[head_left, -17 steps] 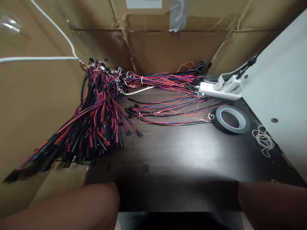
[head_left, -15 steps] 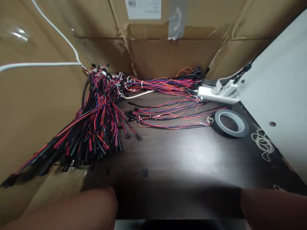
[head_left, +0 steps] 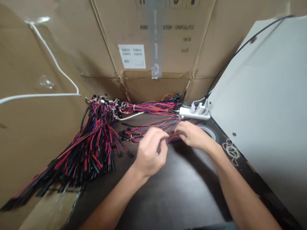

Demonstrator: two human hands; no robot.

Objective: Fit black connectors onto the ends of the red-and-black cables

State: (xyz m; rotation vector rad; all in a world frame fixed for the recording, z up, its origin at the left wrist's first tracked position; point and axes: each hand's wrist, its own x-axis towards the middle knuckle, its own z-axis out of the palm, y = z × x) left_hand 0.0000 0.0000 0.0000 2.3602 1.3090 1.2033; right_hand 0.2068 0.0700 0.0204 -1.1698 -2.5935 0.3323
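Both forearms reach in from the near edge over the dark worktop (head_left: 182,191), the left one angled up from the lower left, the right one from the lower right. The left hand (head_left: 150,152) is seen from the back, wrist straight, fingers curled in with thumb and fingertips drawn together on thin red wires (whether it truly pinches them I cannot tell). Just beyond and to its right, the right hand (head_left: 193,135) lies palm down, fingers bent loosely over the same small wire bunch (head_left: 144,133), touching it; its grip is hidden too. This bunch lies flat on the worktop between the two hands and runs off to the left. Left of it fans a large heap of red and black leads (head_left: 88,150). Behind the right hand a tape roll (head_left: 211,132) peeks out, with rubber bands (head_left: 230,150) beside it. Farther back sit a white power strip (head_left: 194,112) and cardboard boxes (head_left: 153,48).
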